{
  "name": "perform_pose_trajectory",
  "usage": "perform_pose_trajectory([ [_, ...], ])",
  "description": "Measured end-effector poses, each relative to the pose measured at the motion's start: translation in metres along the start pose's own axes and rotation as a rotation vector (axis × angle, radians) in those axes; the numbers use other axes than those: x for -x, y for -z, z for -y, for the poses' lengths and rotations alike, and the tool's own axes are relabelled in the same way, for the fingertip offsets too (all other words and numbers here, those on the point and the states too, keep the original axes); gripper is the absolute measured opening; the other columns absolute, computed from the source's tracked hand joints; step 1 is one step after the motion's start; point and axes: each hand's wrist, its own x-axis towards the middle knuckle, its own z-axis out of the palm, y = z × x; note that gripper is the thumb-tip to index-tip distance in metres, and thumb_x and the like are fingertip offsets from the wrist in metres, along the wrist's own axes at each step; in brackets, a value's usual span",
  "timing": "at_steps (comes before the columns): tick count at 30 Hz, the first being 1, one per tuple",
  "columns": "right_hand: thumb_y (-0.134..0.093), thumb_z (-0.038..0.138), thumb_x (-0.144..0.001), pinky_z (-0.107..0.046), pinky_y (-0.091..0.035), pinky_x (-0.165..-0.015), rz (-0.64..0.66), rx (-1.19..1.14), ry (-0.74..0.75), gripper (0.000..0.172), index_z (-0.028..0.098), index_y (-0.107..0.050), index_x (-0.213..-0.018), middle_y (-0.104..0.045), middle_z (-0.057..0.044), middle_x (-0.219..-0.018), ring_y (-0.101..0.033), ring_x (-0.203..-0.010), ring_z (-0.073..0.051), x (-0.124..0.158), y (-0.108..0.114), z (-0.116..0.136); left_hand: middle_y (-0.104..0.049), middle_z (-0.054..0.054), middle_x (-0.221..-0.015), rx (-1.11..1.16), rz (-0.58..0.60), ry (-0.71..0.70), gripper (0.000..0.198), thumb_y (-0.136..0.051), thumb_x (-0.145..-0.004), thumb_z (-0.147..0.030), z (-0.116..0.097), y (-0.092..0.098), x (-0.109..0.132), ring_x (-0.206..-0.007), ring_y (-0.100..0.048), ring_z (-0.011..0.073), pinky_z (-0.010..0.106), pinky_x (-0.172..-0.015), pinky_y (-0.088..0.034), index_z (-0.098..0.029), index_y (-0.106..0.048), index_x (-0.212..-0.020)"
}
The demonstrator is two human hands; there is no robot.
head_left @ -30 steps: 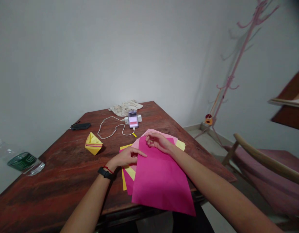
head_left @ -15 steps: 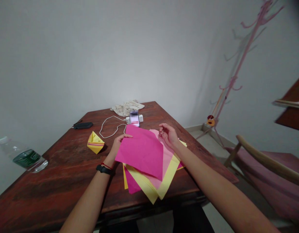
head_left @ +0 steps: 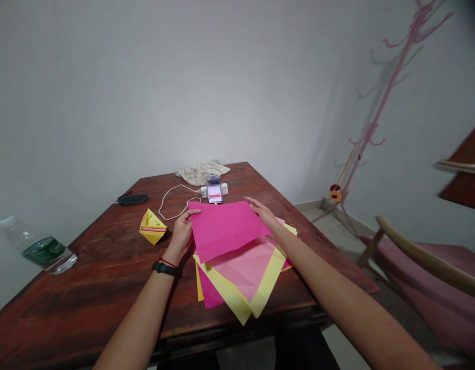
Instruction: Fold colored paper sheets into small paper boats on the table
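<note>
A sheet of magenta paper (head_left: 227, 228) is held up and tilted over a pile of coloured sheets. My left hand (head_left: 182, 231) pinches its upper left corner, with the thumb on top. My right hand (head_left: 263, 215) lies along the sheet's right edge, fingers stretched out and partly hidden behind it; I cannot tell whether they touch it. Under the raised sheet lie a light pink sheet (head_left: 247, 270) and yellow sheets (head_left: 269, 288), fanned out at angles. Left of my left hand stands a folded yellow paper piece (head_left: 152, 228) with pink and orange layers.
On the wooden table (head_left: 106, 288) a water bottle (head_left: 44, 252) stands at the left. Farther back are a black case (head_left: 132, 199), a white cable (head_left: 168, 191), a lit phone (head_left: 215, 193) and a crumpled cloth (head_left: 202, 171). A chair (head_left: 422, 257) stands right, near a pink coat rack (head_left: 387, 85).
The magenta sheet has turned and its near edge has lifted, showing more of the pink sheet beneath. My right hand's curled fingers have straightened and come to the sheet's right edge.
</note>
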Motion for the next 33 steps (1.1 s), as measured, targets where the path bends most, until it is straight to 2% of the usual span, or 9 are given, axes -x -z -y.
perform_pose_trajectory([
  [4, -0.071, 0.041, -0.083, -0.026, -0.053, -0.057, 0.026, -0.069, -0.048, 0.035, 0.023, -0.068, -0.113, -0.072, -0.004, -0.088, -0.065, -0.068, -0.015, -0.002, 0.004, 0.001, -0.073, 0.004, -0.08, 0.038, -0.003, 0.023, 0.046, -0.086, -0.056, -0.027, 0.0, -0.002, 0.001, -0.062, -0.063, 0.0114, 0.023, -0.063, -0.05, -0.014, -0.072, -0.097],
  [9, -0.089, 0.022, -0.061, -0.026, -0.055, -0.068, 0.035, -0.006, 0.044, 0.056, 0.022, -0.069, -0.113, -0.071, -0.001, -0.085, -0.066, -0.072, -0.013, -0.004, 0.004, -0.002, -0.075, 0.004, -0.086, 0.04, -0.035, 0.011, 0.049, -0.078, -0.062, -0.022, -0.002, 0.0, 0.0, -0.061, -0.061, 0.0102, 0.021, -0.059, -0.047, -0.015, -0.073, -0.11],
  [13, -0.089, 0.019, -0.055, -0.027, -0.055, -0.068, 0.026, 0.022, 0.09, 0.057, 0.022, -0.071, -0.109, -0.071, -0.001, -0.083, -0.066, -0.073, -0.015, -0.007, 0.005, -0.002, -0.076, 0.007, -0.105, 0.015, -0.1, -0.057, 0.048, -0.067, -0.062, -0.019, -0.007, 0.004, -0.001, -0.072, -0.066, 0.0141, 0.022, -0.064, -0.049, -0.013, -0.075, -0.109],
  [17, -0.088, 0.024, -0.059, -0.028, -0.053, -0.066, 0.036, 0.093, 0.115, 0.055, 0.021, -0.071, -0.111, -0.071, -0.002, -0.082, -0.066, -0.072, -0.015, -0.009, 0.007, -0.003, -0.075, 0.011, -0.112, 0.084, -0.096, -0.102, 0.046, -0.058, -0.072, -0.037, -0.012, 0.004, 0.001, -0.096, -0.068, 0.0241, 0.03, -0.081, -0.053, -0.01, -0.077, -0.104],
  [19, -0.088, 0.025, -0.06, -0.028, -0.052, -0.065, 0.052, 0.138, 0.125, 0.057, 0.02, -0.071, -0.113, -0.07, 0.0, -0.079, -0.064, -0.07, -0.014, -0.008, 0.007, -0.003, -0.076, 0.011, -0.107, 0.031, -0.098, -0.116, 0.048, -0.061, -0.075, -0.044, -0.014, 0.002, 0.001, -0.096, -0.068, 0.0245, 0.031, -0.082, -0.053, -0.01, -0.077, -0.105],
  [21, -0.089, 0.026, -0.059, -0.029, -0.051, -0.065, 0.081, 0.214, 0.125, 0.058, 0.019, -0.071, -0.114, -0.069, 0.0, -0.076, -0.062, -0.068, -0.014, -0.007, 0.007, -0.004, -0.076, 0.01, -0.104, -0.087, -0.082, -0.119, 0.05, -0.073, -0.071, -0.042, -0.014, 0.0, 0.002, -0.09, -0.068, 0.0219, 0.029, -0.079, -0.052, -0.013, -0.075, -0.111],
  [24, -0.088, 0.028, -0.06, -0.03, -0.051, -0.066, 0.137, 0.343, 0.115, 0.051, 0.018, -0.074, -0.108, -0.071, -0.003, -0.081, -0.062, -0.072, -0.016, -0.004, 0.005, -0.005, -0.075, 0.009, -0.108, -0.274, -0.051, -0.159, 0.057, -0.084, -0.065, -0.037, -0.012, -0.001, 0.002, -0.092, -0.068, 0.0211, 0.031, -0.084, -0.051, -0.016, -0.072, -0.117],
  [28, -0.085, 0.033, -0.064, -0.03, -0.05, -0.064, 0.122, 0.437, 0.166, 0.038, 0.018, -0.077, -0.097, -0.073, -0.005, -0.085, -0.062, -0.076, -0.019, -0.003, 0.004, -0.005, -0.074, 0.011, -0.111, -0.473, -0.05, -0.282, 0.046, -0.086, -0.063, -0.033, -0.01, -0.002, 0.001, -0.104, -0.066, 0.0247, 0.035, -0.097, -0.047, -0.016, -0.075, -0.104],
  [33, -0.082, 0.035, -0.063, -0.029, -0.043, -0.057, -0.024, 0.466, 0.275, 0.024, 0.019, -0.076, -0.08, -0.068, -0.003, -0.069, -0.055, -0.064, -0.017, -0.002, 0.001, -0.001, -0.075, 0.008, -0.096, -0.406, -0.054, -0.285, 0.05, -0.085, -0.065, -0.029, -0.007, -0.001, 0.002, -0.081, -0.068, 0.0202, 0.03, -0.078, -0.052, -0.015, -0.071, -0.111],
])
